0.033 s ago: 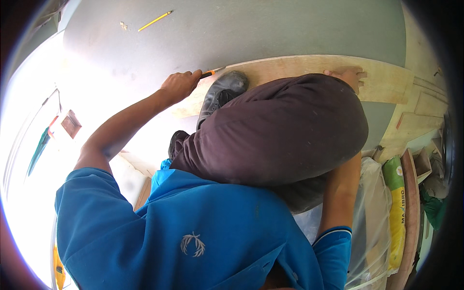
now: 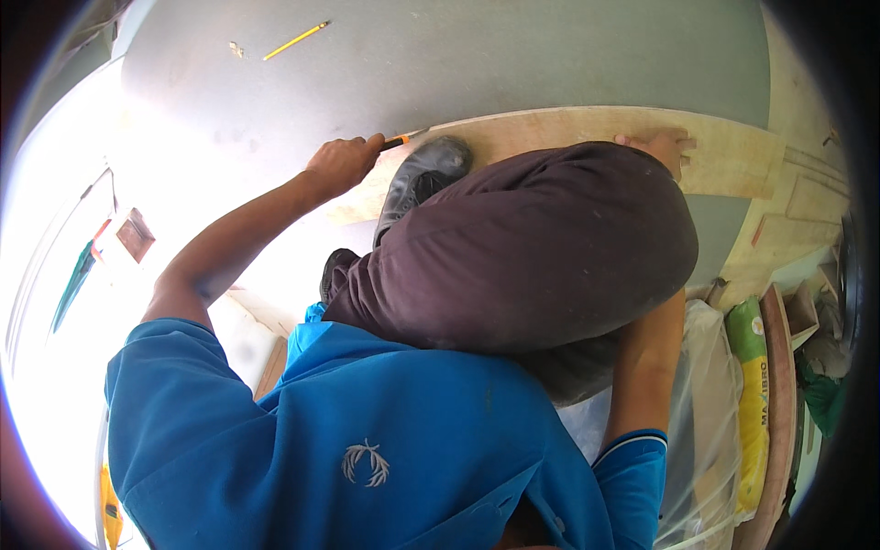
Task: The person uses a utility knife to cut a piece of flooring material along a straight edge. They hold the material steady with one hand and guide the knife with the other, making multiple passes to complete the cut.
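A long, thin plywood strip [image 2: 541,126] lies across the grey sheet, its far edge looking curved in this view. My left hand [image 2: 344,165] is closed around the handle of a utility knife [image 2: 396,143], orange and black, whose blade points right along the strip's far edge. Just beside the blade, my black shoe [image 2: 431,165] rests on the strip. Beyond my bent knee, my right hand [image 2: 662,147] lies on the strip with its fingers apart; the knee hides part of it.
A yellow pencil [image 2: 296,41] lies on the grey sheet [image 2: 550,55], with small scraps [image 2: 236,49] to its left. At the right are more wood pieces [image 2: 797,234], a green and yellow bag [image 2: 752,394] and clear plastic sheeting [image 2: 701,403]. Strong glare washes out the left side.
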A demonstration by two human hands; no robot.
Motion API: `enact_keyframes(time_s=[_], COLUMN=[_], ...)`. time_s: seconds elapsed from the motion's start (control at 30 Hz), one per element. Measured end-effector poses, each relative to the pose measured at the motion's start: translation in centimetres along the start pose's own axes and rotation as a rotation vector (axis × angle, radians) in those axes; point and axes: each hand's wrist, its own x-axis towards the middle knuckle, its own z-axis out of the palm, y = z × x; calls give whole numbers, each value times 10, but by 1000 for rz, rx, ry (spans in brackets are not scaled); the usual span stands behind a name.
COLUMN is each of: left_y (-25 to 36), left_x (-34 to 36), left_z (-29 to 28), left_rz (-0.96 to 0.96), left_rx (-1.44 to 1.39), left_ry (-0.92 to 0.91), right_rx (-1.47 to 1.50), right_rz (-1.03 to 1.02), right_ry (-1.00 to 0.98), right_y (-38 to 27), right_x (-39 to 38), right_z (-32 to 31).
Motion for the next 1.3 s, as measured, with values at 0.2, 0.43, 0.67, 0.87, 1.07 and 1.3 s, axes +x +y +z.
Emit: enact_keyframes(time_s=[0.2,0.43,0.67,0.87,1.07,1.3], left_y=[-8,-16,-24,-25,-31,-44], left_x=[1,-1,-3,-7,-21,-49], left_z=[4,10,8,6,6,-3], left_rz=[8,70,-9,-9,-75,-137], left_rx=[-1,-44,-10,0,7,-14], left_ry=[31,37,-17,-6,-57,-24], right_rx=[27,43,27,21,5,-16], right_rz=[-14,-25,-23,-21,-11,32], right_ry=[4,45,26,24,86,-7], right_y=[-1,36,11,7,1,-3], right_x=[0,11,4,6,4,4], right_z=[-1,11,3,7,6,1])
